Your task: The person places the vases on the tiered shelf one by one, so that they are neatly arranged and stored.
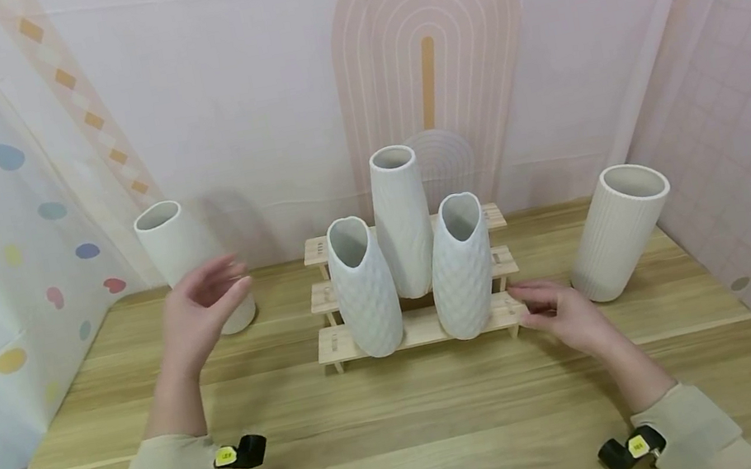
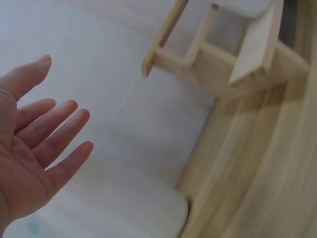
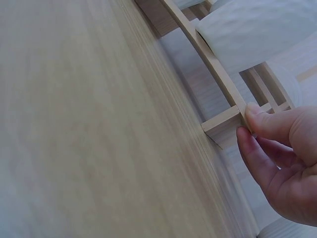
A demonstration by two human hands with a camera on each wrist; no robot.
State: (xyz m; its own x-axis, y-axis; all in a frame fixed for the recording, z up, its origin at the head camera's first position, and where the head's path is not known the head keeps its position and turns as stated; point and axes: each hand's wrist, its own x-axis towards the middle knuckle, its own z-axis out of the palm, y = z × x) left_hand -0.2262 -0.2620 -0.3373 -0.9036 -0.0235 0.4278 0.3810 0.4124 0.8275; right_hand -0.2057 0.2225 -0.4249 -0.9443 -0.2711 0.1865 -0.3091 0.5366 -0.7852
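A three-tier wooden display stand (image 1: 422, 328) holds a tall white vase (image 1: 403, 221) in the middle and two textured white vases, one at left (image 1: 366, 295) and one at right (image 1: 462, 278). My right hand (image 1: 562, 316) pinches the right end of the lowest shelf; in the right wrist view the thumb (image 3: 267, 121) lies over the shelf's end, with a finger under it. My left hand (image 1: 196, 312) is raised with fingers spread, palm bare in the left wrist view (image 2: 34, 163). Behind it stands a smooth white vase (image 1: 166, 242), partly hidden by the hand.
A ribbed white vase (image 1: 620, 233) stands right of the stand, beyond my right hand. Under everything lies a wood-grain table (image 1: 413, 446). A patterned cloth (image 1: 258, 79) hangs behind, with more cloth along both sides.
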